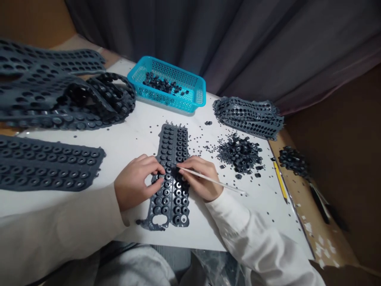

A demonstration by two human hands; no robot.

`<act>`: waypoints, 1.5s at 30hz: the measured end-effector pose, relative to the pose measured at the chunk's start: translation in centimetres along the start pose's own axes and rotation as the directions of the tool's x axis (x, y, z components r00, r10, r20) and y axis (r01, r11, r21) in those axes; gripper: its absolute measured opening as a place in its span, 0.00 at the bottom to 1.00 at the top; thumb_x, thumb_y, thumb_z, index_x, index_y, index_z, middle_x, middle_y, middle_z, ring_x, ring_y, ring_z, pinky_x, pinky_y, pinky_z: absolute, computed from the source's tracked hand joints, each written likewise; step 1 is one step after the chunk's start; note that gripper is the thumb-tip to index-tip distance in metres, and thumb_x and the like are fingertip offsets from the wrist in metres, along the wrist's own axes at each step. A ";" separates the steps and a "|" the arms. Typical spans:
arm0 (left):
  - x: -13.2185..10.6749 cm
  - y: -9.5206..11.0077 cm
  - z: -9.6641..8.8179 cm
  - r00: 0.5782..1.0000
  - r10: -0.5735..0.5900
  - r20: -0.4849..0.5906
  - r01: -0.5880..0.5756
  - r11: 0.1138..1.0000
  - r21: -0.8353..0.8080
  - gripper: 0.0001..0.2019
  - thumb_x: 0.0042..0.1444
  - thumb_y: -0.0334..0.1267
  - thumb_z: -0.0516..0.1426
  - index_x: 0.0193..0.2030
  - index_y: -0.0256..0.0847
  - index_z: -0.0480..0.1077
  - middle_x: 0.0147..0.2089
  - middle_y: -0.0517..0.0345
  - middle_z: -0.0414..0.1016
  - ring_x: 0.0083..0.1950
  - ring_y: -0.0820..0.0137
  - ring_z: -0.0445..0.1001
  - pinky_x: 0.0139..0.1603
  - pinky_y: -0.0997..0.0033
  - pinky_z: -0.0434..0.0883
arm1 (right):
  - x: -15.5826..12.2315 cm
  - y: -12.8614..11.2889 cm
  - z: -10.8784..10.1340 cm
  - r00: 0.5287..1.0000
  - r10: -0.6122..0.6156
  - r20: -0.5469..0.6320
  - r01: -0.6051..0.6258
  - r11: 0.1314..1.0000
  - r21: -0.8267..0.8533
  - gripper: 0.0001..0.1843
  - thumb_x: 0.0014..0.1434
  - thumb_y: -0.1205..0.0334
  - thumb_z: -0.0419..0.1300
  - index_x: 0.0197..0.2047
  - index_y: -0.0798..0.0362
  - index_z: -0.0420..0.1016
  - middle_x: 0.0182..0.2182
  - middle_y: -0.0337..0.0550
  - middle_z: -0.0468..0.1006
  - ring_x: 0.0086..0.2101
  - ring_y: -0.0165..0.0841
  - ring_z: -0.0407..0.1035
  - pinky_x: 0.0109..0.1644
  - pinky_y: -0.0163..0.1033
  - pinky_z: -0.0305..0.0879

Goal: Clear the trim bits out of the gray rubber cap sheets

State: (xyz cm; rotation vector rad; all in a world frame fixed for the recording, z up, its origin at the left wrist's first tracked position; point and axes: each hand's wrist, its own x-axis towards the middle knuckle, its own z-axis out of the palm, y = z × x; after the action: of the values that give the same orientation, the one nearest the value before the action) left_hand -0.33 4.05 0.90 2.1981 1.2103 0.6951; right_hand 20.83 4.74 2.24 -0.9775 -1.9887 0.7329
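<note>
Probably part-done, by the head view: the studded sheet (168, 149) lies on white tabletop (122, 149), near rows showing hollow centres, far rows too dim to judge. The right hand (204, 178) pinches a thin stick (218, 183); the left hand (135, 180), thumb and forefinger parted, touches the sheet. Room opens leftward; loose bits (241, 154) lie rightward.

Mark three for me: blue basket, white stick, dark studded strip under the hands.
Blue basket (165, 101): head view, front wall.
White stick (212, 180): head view, mid-shaft.
Dark studded strip (167, 192): head view, studded face.
</note>
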 end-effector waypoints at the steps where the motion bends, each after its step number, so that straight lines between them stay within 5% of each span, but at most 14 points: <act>1: 0.0 0.0 0.0 1.000 0.007 0.004 -0.007 1.000 0.008 0.04 0.52 0.33 0.54 0.34 0.41 0.70 0.32 0.59 0.68 0.38 0.67 0.65 0.41 0.66 0.62 | 0.1 0.3 0.3 0.999 -0.036 0.034 0.036 0.999 0.001 0.08 0.58 0.67 0.58 0.39 0.54 0.77 0.32 0.48 0.77 0.33 0.32 0.71 0.36 0.38 0.70; 11: -0.4 0.4 0.3 0.999 0.032 -0.036 -0.030 0.998 0.055 0.06 0.54 0.33 0.53 0.38 0.42 0.71 0.35 0.57 0.71 0.40 0.65 0.66 0.42 0.64 0.62 | 0.1 1.2 0.5 0.979 -0.180 0.098 0.191 0.974 -0.121 0.08 0.58 0.70 0.58 0.41 0.56 0.74 0.34 0.50 0.76 0.36 0.33 0.70 0.39 0.40 0.71; 15: -0.4 0.4 0.4 0.999 0.037 -0.026 -0.035 0.997 0.075 0.06 0.54 0.32 0.53 0.36 0.42 0.70 0.35 0.58 0.71 0.40 0.65 0.66 0.41 0.64 0.62 | 0.5 1.6 0.5 0.928 -0.288 0.235 0.353 0.881 -0.314 0.05 0.60 0.68 0.56 0.39 0.56 0.73 0.50 0.55 0.74 0.51 0.40 0.66 0.52 0.47 0.68; 20: -0.4 0.4 0.5 0.999 0.011 -0.030 -0.008 0.997 0.074 0.05 0.54 0.32 0.53 0.35 0.42 0.69 0.34 0.58 0.71 0.38 0.66 0.65 0.40 0.64 0.60 | 0.9 1.7 0.6 0.881 -0.309 0.358 0.449 0.786 -0.426 0.07 0.62 0.69 0.53 0.40 0.56 0.72 0.48 0.52 0.76 0.49 0.39 0.68 0.51 0.45 0.70; 23: -0.5 0.4 0.6 0.999 0.002 -0.035 0.000 0.998 0.057 0.05 0.54 0.32 0.53 0.35 0.43 0.69 0.34 0.59 0.71 0.39 0.66 0.65 0.41 0.64 0.60 | 1.1 1.8 0.4 0.909 -0.289 0.301 0.404 0.791 -0.460 0.08 0.63 0.70 0.51 0.42 0.58 0.71 0.49 0.56 0.75 0.51 0.40 0.66 0.53 0.46 0.69; 27: -0.5 0.3 0.6 0.999 -0.016 -0.028 0.017 0.999 0.047 0.06 0.54 0.31 0.52 0.35 0.43 0.69 0.35 0.59 0.71 0.39 0.66 0.65 0.42 0.63 0.60 | 1.2 2.5 -0.6 0.979 -0.202 0.012 0.181 0.849 -0.496 0.09 0.63 0.69 0.50 0.45 0.54 0.69 0.49 0.53 0.74 0.51 0.39 0.66 0.52 0.48 0.69; 31: -0.6 0.3 0.6 1.000 -0.015 -0.013 0.016 0.998 0.059 0.06 0.55 0.32 0.52 0.36 0.43 0.69 0.35 0.59 0.71 0.39 0.67 0.66 0.42 0.63 0.61 | 0.6 3.1 -2.2 0.982 -0.084 -0.171 -0.006 0.884 -0.468 0.08 0.62 0.68 0.50 0.42 0.52 0.68 0.44 0.50 0.77 0.46 0.37 0.71 0.48 0.46 0.71; 36: -0.6 0.3 0.5 1.000 -0.009 0.008 0.008 0.998 0.065 0.06 0.55 0.32 0.51 0.36 0.43 0.69 0.34 0.59 0.71 0.38 0.67 0.66 0.41 0.64 0.61 | -0.5 3.0 -3.6 0.955 0.085 -0.285 -0.240 0.784 -0.572 0.06 0.61 0.63 0.52 0.39 0.53 0.69 0.43 0.57 0.77 0.45 0.46 0.71 0.47 0.55 0.68; 41: -0.5 0.4 0.6 1.000 -0.007 -0.008 0.008 0.997 0.078 0.06 0.54 0.31 0.51 0.36 0.43 0.68 0.34 0.59 0.71 0.38 0.67 0.65 0.41 0.63 0.61 | -0.4 1.9 -1.5 0.980 0.137 -0.144 -0.158 0.977 -0.142 0.05 0.62 0.62 0.53 0.40 0.52 0.69 0.45 0.51 0.77 0.48 0.39 0.70 0.51 0.50 0.68; 45: -0.4 0.5 0.5 1.000 -0.011 0.005 0.011 0.996 0.087 0.06 0.54 0.31 0.51 0.35 0.43 0.68 0.33 0.59 0.70 0.37 0.67 0.65 0.41 0.63 0.60 | 0.2 1.3 0.6 0.996 0.040 0.080 -0.037 0.999 -0.038 0.05 0.61 0.64 0.55 0.41 0.50 0.70 0.47 0.46 0.77 0.53 0.37 0.66 0.55 0.51 0.64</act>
State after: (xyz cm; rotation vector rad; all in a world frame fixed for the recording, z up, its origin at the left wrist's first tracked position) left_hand 0.10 3.34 0.73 2.2604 1.2710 0.6427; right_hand 20.78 5.57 1.02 -1.0244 -2.0644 0.7706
